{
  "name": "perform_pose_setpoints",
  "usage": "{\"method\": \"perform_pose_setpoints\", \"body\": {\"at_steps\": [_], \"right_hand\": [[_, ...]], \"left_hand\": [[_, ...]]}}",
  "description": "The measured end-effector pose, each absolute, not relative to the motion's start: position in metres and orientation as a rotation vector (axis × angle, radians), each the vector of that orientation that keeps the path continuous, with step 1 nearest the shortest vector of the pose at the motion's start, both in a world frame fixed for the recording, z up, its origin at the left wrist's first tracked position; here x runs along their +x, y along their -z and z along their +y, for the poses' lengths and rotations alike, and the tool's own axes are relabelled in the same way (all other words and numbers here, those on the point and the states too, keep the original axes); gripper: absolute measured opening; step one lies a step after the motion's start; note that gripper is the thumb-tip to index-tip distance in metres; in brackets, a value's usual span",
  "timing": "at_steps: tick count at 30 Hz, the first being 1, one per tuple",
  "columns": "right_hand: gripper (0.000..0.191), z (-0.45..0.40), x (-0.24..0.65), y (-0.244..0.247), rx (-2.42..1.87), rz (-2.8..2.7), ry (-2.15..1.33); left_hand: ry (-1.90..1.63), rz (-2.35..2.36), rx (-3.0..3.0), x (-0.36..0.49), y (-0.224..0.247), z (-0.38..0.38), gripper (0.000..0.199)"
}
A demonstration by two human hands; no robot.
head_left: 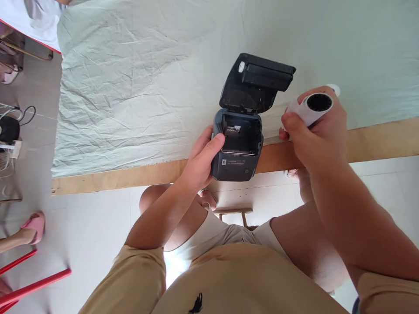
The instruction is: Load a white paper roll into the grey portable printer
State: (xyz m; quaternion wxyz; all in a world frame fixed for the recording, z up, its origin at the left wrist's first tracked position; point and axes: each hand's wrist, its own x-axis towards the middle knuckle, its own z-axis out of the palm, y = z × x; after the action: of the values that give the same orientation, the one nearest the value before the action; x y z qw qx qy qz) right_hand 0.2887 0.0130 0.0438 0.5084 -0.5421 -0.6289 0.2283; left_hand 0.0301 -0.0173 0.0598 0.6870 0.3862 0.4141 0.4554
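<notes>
My left hand point(203, 158) grips a dark label printer point(236, 168) by its left side, thumb on the rim of the roll compartment. The printer's black lid point(252, 83) is swung up and away from me, and the compartment shows a small white sticker but no roll. To the right, my right hand point(322, 135) is wrapped round a white paper roll point(306, 112), its dark core end turned up towards me. A gap separates the roll from the printer. Several fingers of the right hand are hidden behind the roll.
A pale green cloth point(131, 87) covers the table, with a bare wooden edge point(124, 179) along my side. Cables point(9, 126) and red stool legs point(36, 285) are on the left. Another person's foot in a pink slipper point(35, 227) shows there.
</notes>
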Motion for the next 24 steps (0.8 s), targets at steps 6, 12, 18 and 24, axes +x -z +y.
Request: {"method": "perform_pose_setpoints", "body": {"at_steps": [6,12,18,24], "right_hand": [[0.024,0.009,0.3,-0.047,-1.402,-1.861,-0.294],[0.049,0.01,0.299,-0.04,-1.433,-1.912,-0.336],[0.036,0.011,0.319,-0.054,-1.271,-1.687,0.143],[0.049,0.051,0.356,-0.018,-1.798,-1.509,-0.044]], "left_hand": [[-1.037,0.909,0.857,0.03,-0.059,-0.018,0.055],[-1.026,0.933,0.871,0.03,-0.058,-0.018,0.061],[-1.016,0.924,0.869,0.03,-0.059,-0.018,0.067],[-1.037,0.915,0.858,0.03,-0.06,-0.019,0.056]]}}
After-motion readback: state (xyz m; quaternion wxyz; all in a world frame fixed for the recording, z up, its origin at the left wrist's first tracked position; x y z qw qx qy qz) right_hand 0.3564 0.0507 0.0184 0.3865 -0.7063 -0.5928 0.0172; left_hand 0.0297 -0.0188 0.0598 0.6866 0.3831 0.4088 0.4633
